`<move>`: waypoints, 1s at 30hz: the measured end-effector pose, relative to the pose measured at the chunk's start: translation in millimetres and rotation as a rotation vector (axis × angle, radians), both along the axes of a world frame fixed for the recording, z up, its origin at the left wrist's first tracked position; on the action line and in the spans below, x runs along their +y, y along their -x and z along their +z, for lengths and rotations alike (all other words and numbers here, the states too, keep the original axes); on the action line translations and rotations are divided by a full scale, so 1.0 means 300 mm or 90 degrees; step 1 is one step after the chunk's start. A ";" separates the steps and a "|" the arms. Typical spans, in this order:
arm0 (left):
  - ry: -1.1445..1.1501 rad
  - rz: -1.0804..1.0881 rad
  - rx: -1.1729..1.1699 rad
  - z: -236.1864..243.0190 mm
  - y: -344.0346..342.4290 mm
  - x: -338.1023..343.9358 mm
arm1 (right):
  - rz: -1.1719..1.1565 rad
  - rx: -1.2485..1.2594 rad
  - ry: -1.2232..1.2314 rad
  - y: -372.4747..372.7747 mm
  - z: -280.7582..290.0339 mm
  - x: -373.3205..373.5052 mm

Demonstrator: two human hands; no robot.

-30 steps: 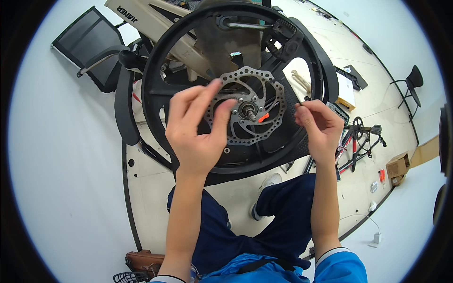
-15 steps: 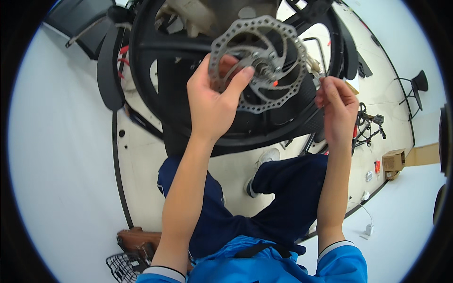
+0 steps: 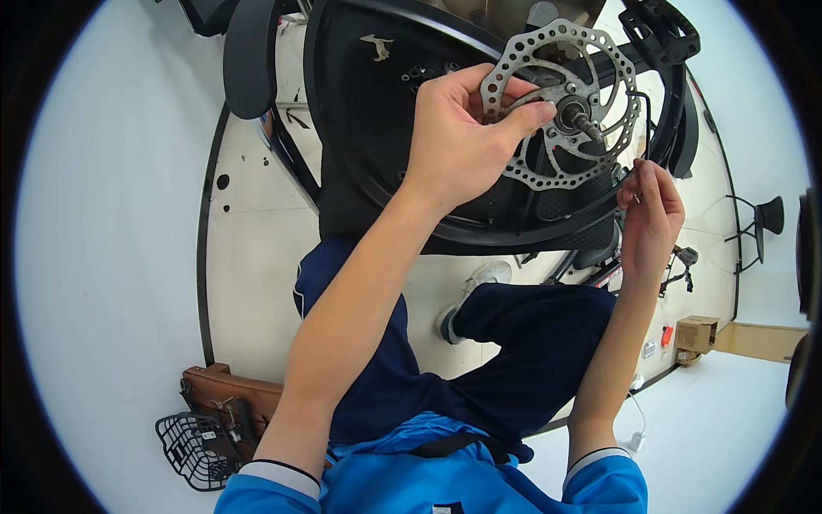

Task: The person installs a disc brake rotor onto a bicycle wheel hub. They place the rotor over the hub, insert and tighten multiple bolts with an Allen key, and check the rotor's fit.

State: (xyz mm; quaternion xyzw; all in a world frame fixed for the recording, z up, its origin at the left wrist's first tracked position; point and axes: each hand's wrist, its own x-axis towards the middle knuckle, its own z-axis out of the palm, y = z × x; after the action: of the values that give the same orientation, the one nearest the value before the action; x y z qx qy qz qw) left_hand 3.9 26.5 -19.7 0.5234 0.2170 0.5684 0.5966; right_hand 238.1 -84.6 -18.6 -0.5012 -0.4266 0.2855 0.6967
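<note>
My left hand (image 3: 467, 128) grips a silver, perforated disc brake rotor (image 3: 572, 89) at its left side, thumb across the front near the hub. A threaded axle (image 3: 587, 127) sticks out from the rotor's centre. Behind it lies a black wheel (image 3: 411, 19) with thick spokes. To the right, my right hand (image 3: 652, 218) pinches a dark L-shaped hex key (image 3: 648, 128), its long arm pointing up and its bent end by the rotor's right edge. A small shiny bit shows at those fingers, too small to name.
A black chair with an armrest (image 3: 250, 68) is under the wheel, several small nuts and bolts lying inside the rim. At upper right is a black pedal (image 3: 659, 32). A black wire basket (image 3: 199, 452) stands lower left; cardboard boxes (image 3: 695, 336) sit at right.
Both hands, the rotor and the hex key now appear farther right as the view has shifted. The wheel looks turned, and a pedal has come into view. Both grips stay the same.
</note>
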 end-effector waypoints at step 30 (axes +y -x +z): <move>-0.202 -0.401 0.950 -0.169 -0.017 0.025 | 0.080 0.229 -0.008 -0.034 0.018 -0.035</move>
State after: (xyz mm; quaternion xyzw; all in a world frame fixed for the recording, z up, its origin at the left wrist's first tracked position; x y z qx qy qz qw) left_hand 8.9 34.1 -70.5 0.8776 0.3168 -0.0987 0.3460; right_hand 248.2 -95.2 -13.2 -0.4099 -0.3278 0.4105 0.7457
